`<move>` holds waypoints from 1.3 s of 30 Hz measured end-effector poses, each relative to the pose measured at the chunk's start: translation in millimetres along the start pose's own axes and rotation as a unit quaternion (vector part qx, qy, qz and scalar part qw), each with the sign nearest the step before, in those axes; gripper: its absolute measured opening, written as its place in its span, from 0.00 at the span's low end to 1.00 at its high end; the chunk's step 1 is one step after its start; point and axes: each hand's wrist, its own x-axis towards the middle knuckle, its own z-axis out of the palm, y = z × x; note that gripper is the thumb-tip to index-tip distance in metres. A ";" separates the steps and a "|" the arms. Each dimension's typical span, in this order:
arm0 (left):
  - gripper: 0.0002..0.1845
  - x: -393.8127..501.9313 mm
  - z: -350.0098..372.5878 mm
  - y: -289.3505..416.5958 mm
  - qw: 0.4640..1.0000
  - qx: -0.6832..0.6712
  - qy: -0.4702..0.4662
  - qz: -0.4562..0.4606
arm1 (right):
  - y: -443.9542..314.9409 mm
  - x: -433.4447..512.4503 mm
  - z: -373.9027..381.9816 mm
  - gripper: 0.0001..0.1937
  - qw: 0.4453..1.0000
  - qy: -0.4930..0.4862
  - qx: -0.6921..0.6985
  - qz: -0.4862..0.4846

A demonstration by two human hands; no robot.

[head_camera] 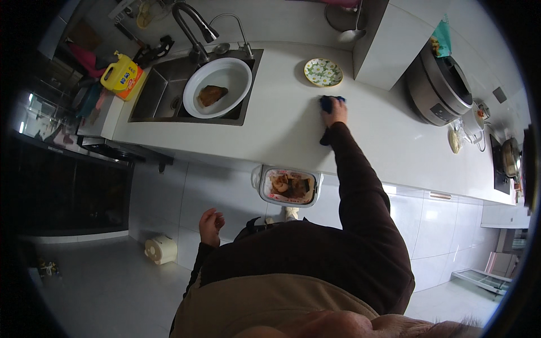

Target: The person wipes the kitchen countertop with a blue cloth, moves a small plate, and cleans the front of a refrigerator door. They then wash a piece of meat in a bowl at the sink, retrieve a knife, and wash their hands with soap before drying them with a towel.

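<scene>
My right hand [337, 111] presses a dark blue cloth [326, 104] onto the white countertop [287, 131]. Part of the cloth shows again beside the wrist. Just beyond the hand lies a small plate [323, 72] with a daisy pattern on green. Low at my side, away from the counter, hangs my left hand [211, 226], empty and with loosely curled fingers. Between me and the counter front is a waste bin [261, 190] holding food scraps.
To the left, a white basin [192, 100] with a brown piece of food sits over the steel sink [157, 95] under a faucet [186, 25]. A yellow detergent jug [122, 78] stands beside it. At right are a rice cooker [427, 88] and a metal pot [510, 157].
</scene>
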 end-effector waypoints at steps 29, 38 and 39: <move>0.08 56.3 84.0 22.7 0.958 0.059 -0.280 -0.017 | -96.0 -249.8 -100.9 0.25 0.837 -0.144 0.474 0.230; 0.07 15.5 148.8 12.0 0.905 0.132 -0.399 -0.059 | -74.4 -274.4 -182.1 0.26 0.559 -0.099 0.759 0.319; 0.07 7.2 159.0 10.0 0.894 0.146 -0.419 -0.064 | -71.9 -277.9 -188.6 0.26 0.550 -0.102 0.770 0.307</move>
